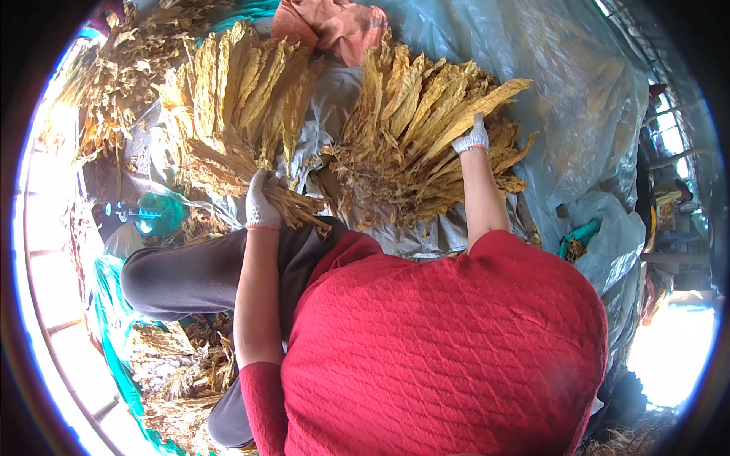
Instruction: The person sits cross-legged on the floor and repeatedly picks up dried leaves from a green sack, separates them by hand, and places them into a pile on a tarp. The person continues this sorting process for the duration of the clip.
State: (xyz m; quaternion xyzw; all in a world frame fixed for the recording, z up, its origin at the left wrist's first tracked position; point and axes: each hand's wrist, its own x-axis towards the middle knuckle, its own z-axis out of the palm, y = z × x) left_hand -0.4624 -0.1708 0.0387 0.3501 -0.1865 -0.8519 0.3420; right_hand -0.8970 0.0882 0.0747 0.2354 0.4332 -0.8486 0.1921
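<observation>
My left hand (262, 200), in a white knit glove with an orange cuff edge, is closed around the stem ends of a bundle of dried leaves (219, 165) that look like tobacco. The cut stems (296, 206) stick out to the right of it, above my thigh. At the right-hand pile of dried leaves (399, 114), my gloved right hand (473, 137) holds a long yellow-brown leaf (495, 98), whose tip reaches past the pile. Its fingers are partly hidden. Upright yellow leaves (239, 85) fan out beyond my left hand.
Translucent plastic sheeting (570, 102) rises at the right and back. A salmon-coloured cloth (336, 28) lies between the piles at the far side. More dried leaves (120, 97) are heaped at far left. A green clear bottle (154, 214) lies left of my knee, and loose leaves (177, 370) fill green sheeting below.
</observation>
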